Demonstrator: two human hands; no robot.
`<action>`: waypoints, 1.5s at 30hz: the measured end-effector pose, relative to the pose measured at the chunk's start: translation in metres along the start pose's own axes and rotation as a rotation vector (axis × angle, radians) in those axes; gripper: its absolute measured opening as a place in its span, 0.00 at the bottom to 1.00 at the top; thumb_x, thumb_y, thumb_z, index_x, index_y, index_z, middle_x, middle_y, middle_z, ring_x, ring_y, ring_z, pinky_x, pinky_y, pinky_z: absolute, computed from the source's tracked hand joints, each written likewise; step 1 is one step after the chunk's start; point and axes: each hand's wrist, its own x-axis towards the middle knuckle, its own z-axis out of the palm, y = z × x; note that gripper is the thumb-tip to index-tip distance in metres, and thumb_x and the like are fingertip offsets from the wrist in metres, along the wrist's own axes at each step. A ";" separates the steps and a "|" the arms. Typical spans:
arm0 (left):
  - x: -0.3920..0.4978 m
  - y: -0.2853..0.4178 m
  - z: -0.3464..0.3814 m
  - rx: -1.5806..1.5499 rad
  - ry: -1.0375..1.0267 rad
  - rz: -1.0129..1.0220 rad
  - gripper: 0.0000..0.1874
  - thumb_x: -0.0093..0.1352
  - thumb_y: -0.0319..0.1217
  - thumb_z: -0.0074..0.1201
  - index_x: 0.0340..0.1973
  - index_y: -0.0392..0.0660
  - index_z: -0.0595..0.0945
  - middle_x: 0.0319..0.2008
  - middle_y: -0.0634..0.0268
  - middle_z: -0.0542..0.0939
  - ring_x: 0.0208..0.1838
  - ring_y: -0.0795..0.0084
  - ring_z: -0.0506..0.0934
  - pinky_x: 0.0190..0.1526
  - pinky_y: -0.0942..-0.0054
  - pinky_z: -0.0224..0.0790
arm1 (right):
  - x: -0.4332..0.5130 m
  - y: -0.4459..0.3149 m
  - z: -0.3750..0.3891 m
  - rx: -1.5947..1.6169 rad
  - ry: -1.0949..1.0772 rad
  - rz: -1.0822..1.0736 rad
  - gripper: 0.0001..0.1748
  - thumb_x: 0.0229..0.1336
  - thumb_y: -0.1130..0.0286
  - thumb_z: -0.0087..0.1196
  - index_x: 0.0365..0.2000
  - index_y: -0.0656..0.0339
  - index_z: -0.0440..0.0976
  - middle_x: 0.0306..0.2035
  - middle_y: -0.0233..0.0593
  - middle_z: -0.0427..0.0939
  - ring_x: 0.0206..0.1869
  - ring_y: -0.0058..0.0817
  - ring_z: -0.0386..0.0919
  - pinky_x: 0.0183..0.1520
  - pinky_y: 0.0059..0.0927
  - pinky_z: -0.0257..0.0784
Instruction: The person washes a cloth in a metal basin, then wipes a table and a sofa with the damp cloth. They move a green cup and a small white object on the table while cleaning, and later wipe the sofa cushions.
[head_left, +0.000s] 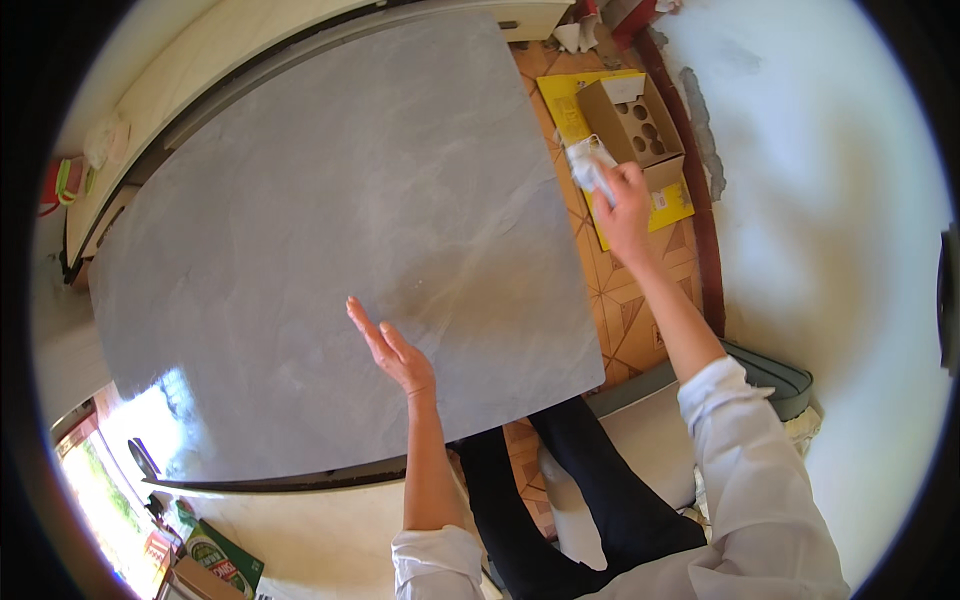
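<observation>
A large grey stone-look tabletop (322, 210) fills the middle of the view. Over its near part my left hand (394, 356) is spread with straight fingers and holds nothing; whether it touches the surface I cannot tell. Past the right edge of the tabletop, my right hand (625, 206) grips a crumpled white item (589, 165), perhaps a cloth or plastic wrapper. Below that hand, on the floor side, stands an open cardboard box (600, 112) with an insert of round holes, on a yellow sheet (559, 101).
A pale wall (810, 187) rises at the right. A grey-green rimmed seat (645, 442) is beside my legs. Pale cabinets border the table at the far left and near side. At lower left are a green carton (225, 562) and a bright window. The floor (622, 300) is patterned tile.
</observation>
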 end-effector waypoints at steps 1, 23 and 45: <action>0.002 0.005 0.000 -0.028 0.015 -0.032 0.30 0.78 0.42 0.30 0.71 0.41 0.55 0.73 0.56 0.55 0.76 0.56 0.49 0.73 0.59 0.40 | -0.010 -0.035 0.001 0.059 -0.041 -0.022 0.26 0.47 0.76 0.57 0.51 0.51 0.77 0.32 0.39 0.69 0.36 0.39 0.70 0.37 0.38 0.68; 0.073 -0.016 0.031 0.235 -0.087 0.273 0.30 0.76 0.34 0.31 0.70 0.34 0.51 0.72 0.50 0.54 0.76 0.46 0.48 0.73 0.49 0.35 | 0.085 0.007 0.071 0.006 0.095 0.035 0.23 0.54 0.83 0.47 0.52 0.58 0.75 0.47 0.44 0.78 0.52 0.46 0.73 0.56 0.41 0.69; 0.091 -0.020 0.035 0.593 -0.070 0.071 0.32 0.74 0.41 0.29 0.70 0.36 0.55 0.73 0.51 0.54 0.75 0.49 0.49 0.74 0.51 0.35 | 0.208 0.030 0.128 0.080 0.145 0.190 0.16 0.60 0.77 0.46 0.49 0.61 0.74 0.50 0.49 0.75 0.55 0.45 0.73 0.60 0.39 0.66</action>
